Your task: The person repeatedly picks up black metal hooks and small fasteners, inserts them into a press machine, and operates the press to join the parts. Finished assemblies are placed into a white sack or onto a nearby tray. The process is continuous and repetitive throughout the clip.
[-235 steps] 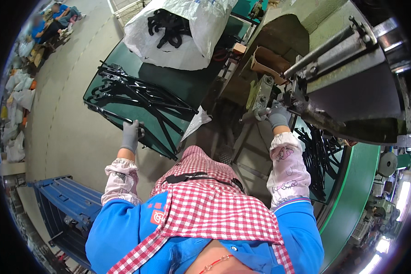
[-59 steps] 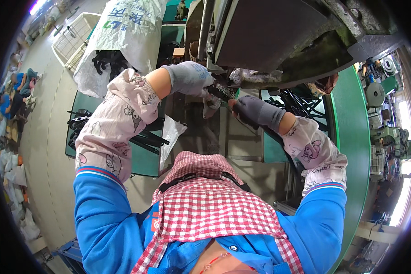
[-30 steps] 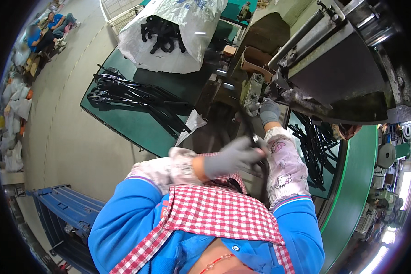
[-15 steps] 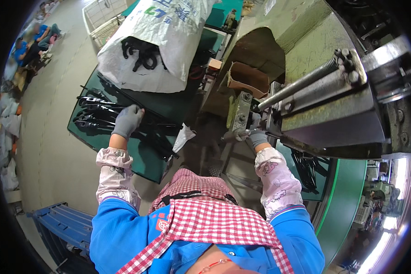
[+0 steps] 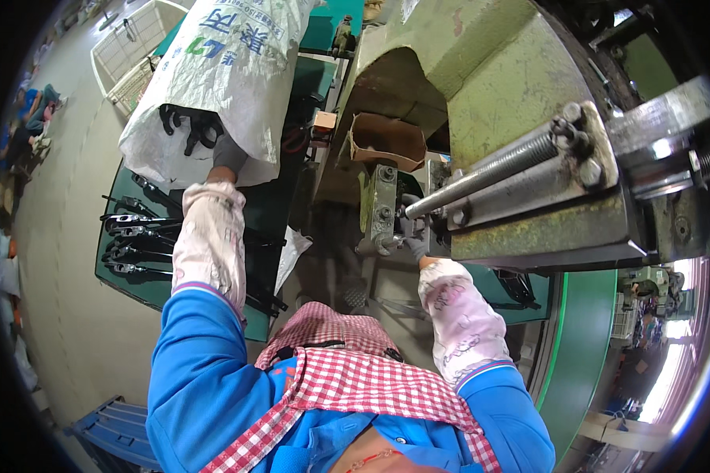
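Note:
My left hand (image 5: 229, 154), in a grey glove, reaches into the mouth of a big white woven sack (image 5: 237, 75). Black curved pieces (image 5: 191, 128) show in that opening, right beside the hand. The sack's edge and the pieces hide its fingers. At the green machine, my gloved right hand (image 5: 416, 247) is next to a metal block with bolts (image 5: 384, 197), under a threaded rod (image 5: 497, 173). Machine parts cover most of its fingers, so what it holds does not show. Long black metal parts (image 5: 138, 229) lie in a loose pile left of my left forearm.
The sack and the pile rest on a green tabletop (image 5: 158, 285). A cardboard box (image 5: 386, 142) sits in the machine's recess. A white piece of cloth or paper (image 5: 293, 256) hangs at the table's right edge. A blue plastic crate (image 5: 118, 430) stands at lower left. People sit far left.
My left hand has left the pile of black metal parts and gone up into the sack's mouth. My right hand stays at the machine, its fingers now more hidden. The whole view has shifted.

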Available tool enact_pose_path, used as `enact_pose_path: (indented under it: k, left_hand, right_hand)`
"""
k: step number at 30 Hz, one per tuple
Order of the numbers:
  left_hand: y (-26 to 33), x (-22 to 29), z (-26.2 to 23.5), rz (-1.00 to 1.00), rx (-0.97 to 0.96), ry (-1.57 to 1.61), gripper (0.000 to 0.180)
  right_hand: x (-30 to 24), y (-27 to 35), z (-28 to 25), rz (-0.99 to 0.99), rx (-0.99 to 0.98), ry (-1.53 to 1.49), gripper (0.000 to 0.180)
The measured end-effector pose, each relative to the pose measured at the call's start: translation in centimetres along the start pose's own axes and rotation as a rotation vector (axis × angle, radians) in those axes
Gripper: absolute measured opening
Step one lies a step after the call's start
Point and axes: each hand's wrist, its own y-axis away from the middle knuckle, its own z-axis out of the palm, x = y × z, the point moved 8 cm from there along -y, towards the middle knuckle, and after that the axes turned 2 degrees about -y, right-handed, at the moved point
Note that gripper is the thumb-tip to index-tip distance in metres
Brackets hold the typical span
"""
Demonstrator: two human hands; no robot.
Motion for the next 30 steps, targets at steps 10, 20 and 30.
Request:
enact_pose_path:
  k: [10,20,30]
  left_hand:
    - [16.0,10.3,-23.3,-0.246,0.224,0.822,0.026]
    - [35.1,31.4,-18.9,-0.773,-0.204,1.96,0.046]
    - [46.8,41.7,-15.0,-0.812,-0.847,1.772,0.054]
  right_hand:
    - [-14.0,5.3,-7.1,-0.076,-0.253,-0.535,0.025]
    - [-21.3,3.0,-7.3,-0.104,-0.652,-1.238,0.031]
    - [-0.3,13.5,-7.3,0.127,-0.026,-0.485,0.046]
